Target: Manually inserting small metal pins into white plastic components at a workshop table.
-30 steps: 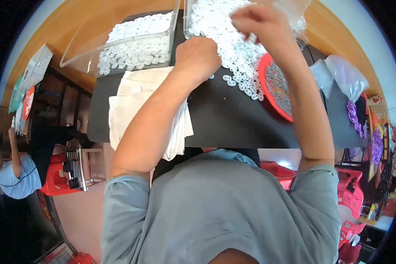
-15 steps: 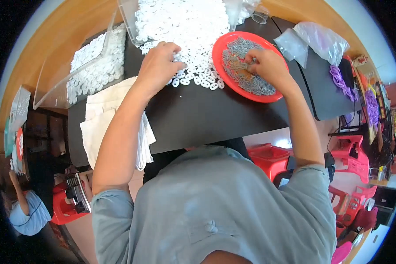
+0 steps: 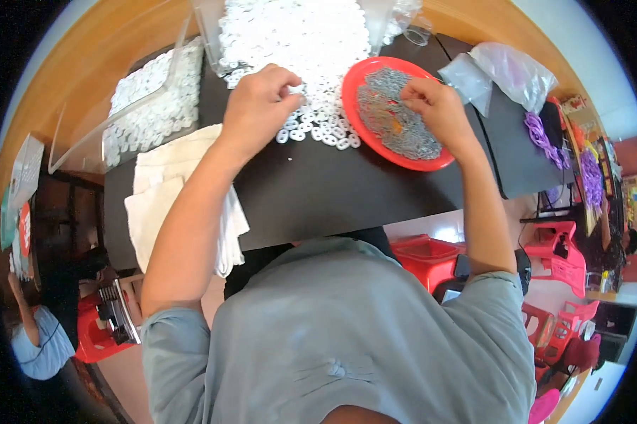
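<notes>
Many small white oval plastic pieces with holes (image 3: 325,131) spill toward me from a heap on the dark table (image 3: 318,191). My left hand (image 3: 262,106) hovers at the left side of this spill, fingers curled toward the thumb; whatever is between them blends with the white pieces behind. To the right, a round red plate (image 3: 357,131) bears a layer of thin grey metal pieces (image 3: 410,134), too small to name exactly. Above its right part is my right hand (image 3: 435,109), with thumb and fingertips pinched together. What that pinch holds is too small to make out.
A clear bin (image 3: 159,99) of white pieces stands at the left, near folded cream cloths (image 3: 156,205). Clear plastic bags (image 3: 513,71) and purple cord (image 3: 541,141) lie at the right. Red stools (image 3: 428,258) stand below the table; another person (image 3: 46,343) is far left.
My right hand has lifted from the grey metal pieces, its fingertips now pinched above them. My left hand stays by the white pieces, its fingers drawn in slightly. The view has shifted a little.
</notes>
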Tool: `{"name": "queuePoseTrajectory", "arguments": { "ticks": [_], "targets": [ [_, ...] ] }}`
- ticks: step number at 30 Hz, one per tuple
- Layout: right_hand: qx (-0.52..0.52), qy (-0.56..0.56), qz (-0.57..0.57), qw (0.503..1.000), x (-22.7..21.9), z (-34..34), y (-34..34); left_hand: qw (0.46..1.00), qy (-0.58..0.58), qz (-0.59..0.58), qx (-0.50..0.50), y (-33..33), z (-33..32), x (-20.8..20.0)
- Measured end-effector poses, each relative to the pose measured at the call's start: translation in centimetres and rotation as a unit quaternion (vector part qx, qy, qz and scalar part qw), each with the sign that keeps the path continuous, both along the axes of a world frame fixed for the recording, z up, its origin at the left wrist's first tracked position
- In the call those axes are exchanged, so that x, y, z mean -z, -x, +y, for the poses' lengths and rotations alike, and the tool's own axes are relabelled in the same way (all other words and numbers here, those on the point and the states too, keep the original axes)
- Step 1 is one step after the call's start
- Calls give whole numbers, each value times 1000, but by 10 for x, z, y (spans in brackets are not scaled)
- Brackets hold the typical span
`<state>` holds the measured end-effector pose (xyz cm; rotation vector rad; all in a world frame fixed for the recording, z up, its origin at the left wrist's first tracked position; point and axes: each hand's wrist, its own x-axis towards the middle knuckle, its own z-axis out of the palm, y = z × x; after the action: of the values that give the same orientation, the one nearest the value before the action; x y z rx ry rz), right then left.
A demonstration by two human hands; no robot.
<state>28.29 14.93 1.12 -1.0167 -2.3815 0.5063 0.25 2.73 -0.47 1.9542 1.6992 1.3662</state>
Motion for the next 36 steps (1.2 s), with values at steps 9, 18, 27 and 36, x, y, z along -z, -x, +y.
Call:
{"name": "queuePoseTrajectory", "arguments": {
  "ticks": [9, 18, 27, 36],
  "targets": [
    [21, 120, 88, 989, -2, -7, -9, 1000, 28, 2, 15, -7, -1, -1],
    [28, 159, 124, 979, 6, -8, -16, 999, 28, -5, 35, -10, -4, -2],
    [0, 235, 159, 959, -8, -21, -2, 998, 0, -22, 52, -13, -5, -2],
    [-96, 236, 168, 952, -27, -60, 55, 912, 202, -328, 138, -20, -9, -11]
  ]
}}
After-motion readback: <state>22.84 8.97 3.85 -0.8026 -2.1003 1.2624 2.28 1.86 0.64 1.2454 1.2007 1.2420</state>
